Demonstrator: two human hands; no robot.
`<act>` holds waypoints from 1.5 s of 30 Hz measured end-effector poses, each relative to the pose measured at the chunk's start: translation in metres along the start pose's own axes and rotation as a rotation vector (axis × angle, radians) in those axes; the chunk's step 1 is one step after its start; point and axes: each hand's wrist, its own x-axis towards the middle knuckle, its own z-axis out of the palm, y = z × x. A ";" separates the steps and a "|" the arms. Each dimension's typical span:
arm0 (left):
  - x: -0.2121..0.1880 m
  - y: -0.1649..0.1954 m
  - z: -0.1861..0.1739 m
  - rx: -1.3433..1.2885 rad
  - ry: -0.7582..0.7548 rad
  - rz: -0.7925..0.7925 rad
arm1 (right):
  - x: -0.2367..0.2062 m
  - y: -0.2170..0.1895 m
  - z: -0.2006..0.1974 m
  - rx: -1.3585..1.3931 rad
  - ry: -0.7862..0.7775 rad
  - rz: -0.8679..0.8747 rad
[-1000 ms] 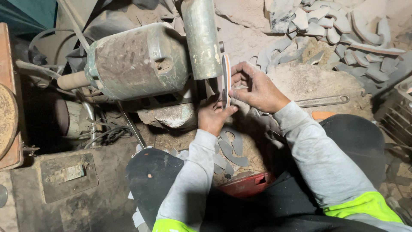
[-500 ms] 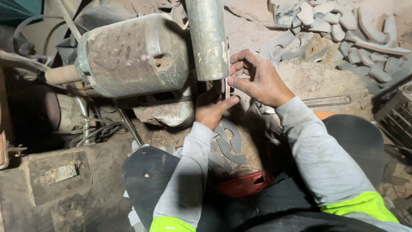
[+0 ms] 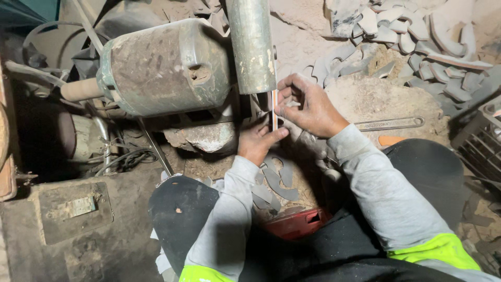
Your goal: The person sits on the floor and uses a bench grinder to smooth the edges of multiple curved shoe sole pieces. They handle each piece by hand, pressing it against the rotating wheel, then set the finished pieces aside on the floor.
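Observation:
Both my hands hold a thin flat workpiece (image 3: 274, 108) edge-on beside the grey wheel guard (image 3: 251, 44) of a dusty motor-driven grinder (image 3: 162, 68). My left hand (image 3: 257, 142) pinches its lower end from below. My right hand (image 3: 307, 107) grips its upper part from the right, fingers curled. Between my knees, several curved grey cut-out pieces (image 3: 276, 180) lie on the dusty ground, near a red object (image 3: 295, 224). The grinding wheel itself is hidden behind the guard.
A heap of curved grey offcuts (image 3: 417, 47) lies at the far right. A long flat spanner (image 3: 391, 124) rests on the dust mound. A crate edge (image 3: 477, 138) is at right; cables (image 3: 125, 159) and a metal plate (image 3: 73, 209) at left.
The view has shifted slightly, so the grinder sits a little further right in the frame. My hands stay on the workpiece at the wheel, with the right fingers resettled higher on it.

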 end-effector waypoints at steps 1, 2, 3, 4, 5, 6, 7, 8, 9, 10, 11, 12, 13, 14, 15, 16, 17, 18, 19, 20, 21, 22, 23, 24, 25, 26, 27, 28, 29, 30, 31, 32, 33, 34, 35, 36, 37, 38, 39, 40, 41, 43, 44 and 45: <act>-0.005 -0.005 0.000 -0.011 0.012 -0.046 | -0.004 0.001 0.001 -0.027 -0.007 0.029; -0.011 -0.009 0.001 -0.006 -0.002 -0.014 | -0.009 0.003 0.002 -0.053 -0.015 0.058; -0.018 -0.013 0.004 -0.001 -0.013 0.018 | -0.012 0.005 0.003 -0.079 -0.026 0.087; -0.024 -0.015 0.007 0.004 -0.030 0.049 | -0.015 0.006 0.002 -0.105 -0.082 0.086; -0.031 -0.017 0.012 0.127 0.074 0.009 | -0.019 0.007 -0.001 -0.130 -0.137 0.087; -0.038 -0.018 0.018 0.247 0.176 -0.031 | -0.024 0.009 -0.005 -0.157 -0.191 0.091; -0.041 -0.016 0.023 0.369 0.272 -0.068 | -0.025 0.009 -0.010 -0.196 -0.221 0.111; -0.042 -0.011 0.022 0.608 0.297 0.143 | -0.025 0.010 -0.016 -0.232 -0.257 0.129; -0.047 -0.003 0.019 0.845 0.318 0.351 | -0.026 0.010 -0.018 -0.262 -0.295 0.154; -0.050 0.003 0.017 1.077 0.330 0.565 | -0.028 0.010 -0.021 -0.278 -0.299 0.176; -0.051 0.009 0.018 1.077 0.334 0.558 | -0.028 0.010 -0.025 -0.298 -0.305 0.193; -0.051 0.014 0.018 1.076 0.334 0.549 | -0.027 0.008 -0.026 -0.317 -0.309 0.212; -0.051 0.018 0.020 1.075 0.332 0.538 | -0.028 0.007 -0.028 -0.310 -0.299 0.209; -0.050 0.021 0.022 1.059 0.324 0.541 | -0.028 0.004 -0.032 -0.307 -0.291 0.202; -0.048 0.023 0.025 1.043 0.314 0.541 | -0.028 0.001 -0.036 -0.304 -0.282 0.197; -0.048 0.023 0.028 1.027 0.302 0.538 | -0.028 -0.001 -0.038 -0.316 -0.277 0.103; -0.046 0.022 0.030 0.989 0.299 0.493 | -0.028 -0.004 -0.041 -0.329 -0.272 0.010; -0.043 0.020 0.033 0.950 0.294 0.449 | -0.027 -0.006 -0.043 -0.343 -0.267 -0.084; -0.041 0.017 0.034 0.913 0.291 0.402 | -0.028 -0.006 -0.043 -0.197 -0.233 0.011; -0.038 0.014 0.033 0.851 0.292 0.333 | -0.027 -0.006 -0.039 -0.051 -0.204 0.103; -0.032 0.011 0.031 0.788 0.291 0.267 | -0.025 -0.005 -0.037 0.094 -0.171 0.192; -0.027 0.007 0.029 0.726 0.290 0.197 | -0.022 -0.004 -0.031 0.133 -0.130 0.158; -0.021 0.004 0.026 0.576 0.227 0.166 | -0.017 -0.002 -0.024 0.173 -0.092 0.124; -0.013 0.001 0.024 0.425 0.163 0.136 | -0.014 -0.001 -0.018 0.212 -0.053 0.090; -0.006 -0.001 0.021 0.274 0.100 0.106 | -0.011 0.000 -0.016 0.152 -0.042 0.072; -0.002 -0.003 0.019 0.184 0.100 0.060 | -0.008 0.000 -0.013 0.094 -0.032 0.055; 0.001 -0.004 0.018 0.094 0.100 0.013 | -0.005 0.000 -0.010 0.036 -0.022 0.040; 0.004 -0.003 0.017 0.004 0.098 -0.031 | -0.002 -0.001 -0.008 0.029 -0.012 0.037; 0.006 -0.002 0.016 -0.037 0.063 0.017 | 0.001 -0.002 -0.006 0.020 -0.002 0.033; 0.005 0.001 0.015 -0.079 0.027 0.064 | 0.003 -0.003 -0.006 0.011 0.008 0.032; 0.005 0.004 0.014 -0.121 -0.008 0.111 | 0.006 -0.003 -0.006 0.002 0.017 0.041; 0.005 0.007 0.014 -0.130 -0.016 0.108 | 0.008 -0.004 -0.006 -0.008 0.026 0.050; 0.005 0.011 0.014 -0.139 -0.024 0.105 | 0.010 -0.003 -0.006 -0.018 0.035 0.059; 0.005 0.013 0.014 -0.149 -0.032 0.102 | 0.010 -0.003 -0.005 -0.007 0.036 0.061; 0.004 0.015 0.013 -0.117 -0.027 0.060 | 0.010 -0.002 -0.005 0.004 0.038 0.060; 0.003 0.016 0.012 -0.084 -0.021 0.019 | 0.010 -0.001 -0.004 0.014 0.040 0.059; 0.002 0.015 0.010 -0.052 -0.014 -0.021 | 0.009 0.000 -0.003 0.004 0.034 0.045; 0.001 0.013 0.008 -0.040 -0.009 -0.059 | 0.008 0.001 -0.002 -0.006 0.030 0.031; -0.001 0.009 0.007 -0.029 -0.004 -0.099 | 0.005 0.002 -0.001 -0.016 0.026 0.018; -0.002 0.004 0.006 -0.017 0.001 -0.137 | 0.002 0.003 0.001 -0.038 0.029 0.011; -0.006 -0.001 0.004 -0.011 -0.007 -0.105 | -0.002 0.004 0.003 -0.059 0.031 0.003; -0.017 -0.012 0.004 0.002 -0.023 -0.039 | -0.012 0.004 0.005 -0.095 -0.010 0.007; -0.022 -0.018 0.008 0.039 -0.013 -0.007 | -0.017 0.003 0.003 -0.111 -0.051 0.019; -0.029 -0.024 0.014 0.076 -0.001 0.021 | -0.022 0.002 0.001 -0.125 -0.092 0.034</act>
